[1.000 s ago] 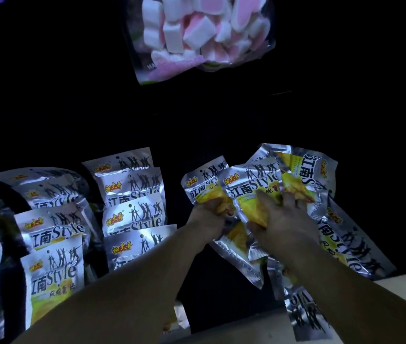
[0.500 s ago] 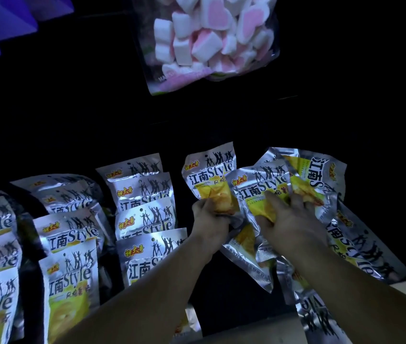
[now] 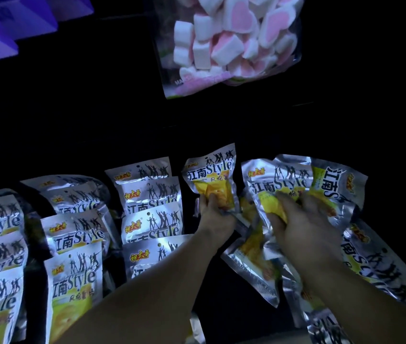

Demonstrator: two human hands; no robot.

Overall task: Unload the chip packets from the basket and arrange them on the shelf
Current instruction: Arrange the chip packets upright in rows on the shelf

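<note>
Clear marshmallow bag (image 3: 229, 45) top centre-right, tilted, packed with pink-and-white heart-shaped pieces; pink band with white lettering along lower edge. Purple boxes (image 3: 11, 23) top left corner, well apart from bag. Dark background between them.

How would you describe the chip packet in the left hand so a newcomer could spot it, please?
Find the bag of pink and white marshmallows at the top; below it, the left hand grips one silver chip packet by its lower part. It stands alone and upright, between tidy rows on its left and a jumbled heap on its right.
</note>
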